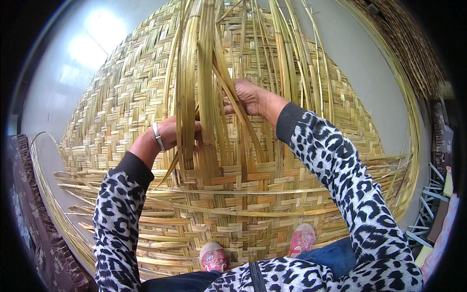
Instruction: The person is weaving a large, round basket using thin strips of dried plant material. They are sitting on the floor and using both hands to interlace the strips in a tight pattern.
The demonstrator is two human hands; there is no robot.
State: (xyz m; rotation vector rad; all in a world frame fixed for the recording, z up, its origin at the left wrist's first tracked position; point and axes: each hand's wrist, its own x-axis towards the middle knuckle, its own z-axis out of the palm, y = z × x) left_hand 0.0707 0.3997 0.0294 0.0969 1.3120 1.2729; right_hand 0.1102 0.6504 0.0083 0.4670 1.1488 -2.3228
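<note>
A large mat (131, 104) of flat yellow-green split-cane strips spreads under me in a woven pattern. Long loose strips (206, 82) are lifted off its middle and run toward the far edge. My left hand (168, 132), with a silver bangle (158, 136) at the wrist, is closed around the left side of this bundle; strips cover part of its fingers. On the bundle's right side, slightly farther away, my right hand (249, 97) has its fingers closed on strips, the fingertips partly hidden. Crosswise strips (233, 191) lie across the mat nearer to me.
My red shoes (214, 257) stand on the mat's near part. More lengthwise strips (296, 53) lie loose at the far right. Strip ends stick out at both sides over the grey floor (63, 92). A brown slatted roll (413, 44) lies far right, a light-blue rack (428, 209) at near right.
</note>
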